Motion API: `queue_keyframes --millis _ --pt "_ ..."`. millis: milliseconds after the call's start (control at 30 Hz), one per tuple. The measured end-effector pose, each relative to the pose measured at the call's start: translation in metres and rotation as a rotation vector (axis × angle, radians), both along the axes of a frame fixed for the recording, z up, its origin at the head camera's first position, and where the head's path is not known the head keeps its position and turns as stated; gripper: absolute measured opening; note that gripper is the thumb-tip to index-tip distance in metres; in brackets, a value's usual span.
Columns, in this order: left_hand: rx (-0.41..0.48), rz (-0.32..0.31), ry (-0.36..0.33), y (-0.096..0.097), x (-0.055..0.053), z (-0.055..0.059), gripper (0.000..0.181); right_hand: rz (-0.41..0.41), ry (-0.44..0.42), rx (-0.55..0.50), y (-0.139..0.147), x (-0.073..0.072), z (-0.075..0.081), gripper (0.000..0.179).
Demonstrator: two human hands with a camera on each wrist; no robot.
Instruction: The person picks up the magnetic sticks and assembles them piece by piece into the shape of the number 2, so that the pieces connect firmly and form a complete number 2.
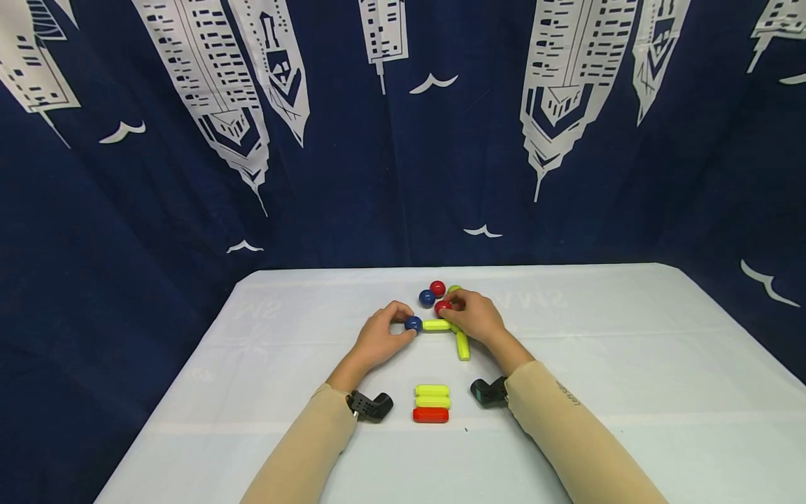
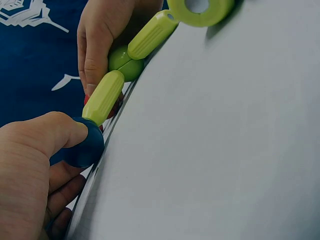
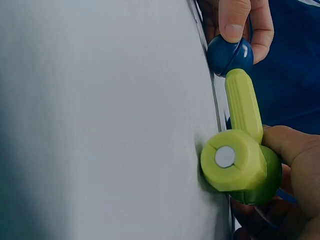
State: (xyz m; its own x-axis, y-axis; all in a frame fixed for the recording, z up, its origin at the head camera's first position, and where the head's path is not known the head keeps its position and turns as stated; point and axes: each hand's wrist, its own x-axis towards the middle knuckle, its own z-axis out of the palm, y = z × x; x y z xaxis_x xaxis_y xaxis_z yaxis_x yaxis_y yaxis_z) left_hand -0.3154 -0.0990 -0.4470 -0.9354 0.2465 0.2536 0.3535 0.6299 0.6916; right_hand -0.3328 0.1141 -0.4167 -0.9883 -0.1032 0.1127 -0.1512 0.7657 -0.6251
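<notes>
My left hand (image 1: 384, 332) pinches a dark blue ball (image 1: 413, 324) between thumb and fingers. A yellow-green rod (image 1: 436, 325) joins that ball to a green ball (image 2: 126, 64), which the right hand partly covers in the head view. From the green ball a second yellow-green rod (image 1: 462, 346) points toward me, its grey-centred end facing the right wrist camera. My right hand (image 1: 477, 318) holds a red ball (image 1: 443, 308) between thumb and index finger, just behind the green ball. In the right wrist view the red ball is hidden.
Behind the hands lie another red ball (image 1: 437, 288), a blue ball (image 1: 427, 299) and a green ball (image 1: 455, 288), partly covered. Nearer me, two yellow-green rods (image 1: 432, 396) and a red rod (image 1: 431, 415) lie side by side on the white table (image 1: 271, 392).
</notes>
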Motion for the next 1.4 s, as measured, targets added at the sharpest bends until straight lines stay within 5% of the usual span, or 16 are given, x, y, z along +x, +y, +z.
queue_keyframes --millis 233,567,1000,1400 --pt "0.002 -0.007 0.004 0.0 0.0 0.0 0.027 0.013 0.091 -0.14 0.009 0.012 0.012 0.032" --pt "-0.007 -0.009 0.012 0.001 0.001 0.0 0.027 0.123 0.095 -0.192 0.035 0.054 0.032 0.033" --pt "0.006 -0.013 -0.001 0.001 0.001 0.001 0.027 0.394 0.075 -0.183 0.063 0.087 0.005 0.029" --pt "0.011 -0.012 -0.025 -0.001 0.004 0.004 0.027 0.437 0.078 -0.133 0.057 0.088 -0.016 0.03"
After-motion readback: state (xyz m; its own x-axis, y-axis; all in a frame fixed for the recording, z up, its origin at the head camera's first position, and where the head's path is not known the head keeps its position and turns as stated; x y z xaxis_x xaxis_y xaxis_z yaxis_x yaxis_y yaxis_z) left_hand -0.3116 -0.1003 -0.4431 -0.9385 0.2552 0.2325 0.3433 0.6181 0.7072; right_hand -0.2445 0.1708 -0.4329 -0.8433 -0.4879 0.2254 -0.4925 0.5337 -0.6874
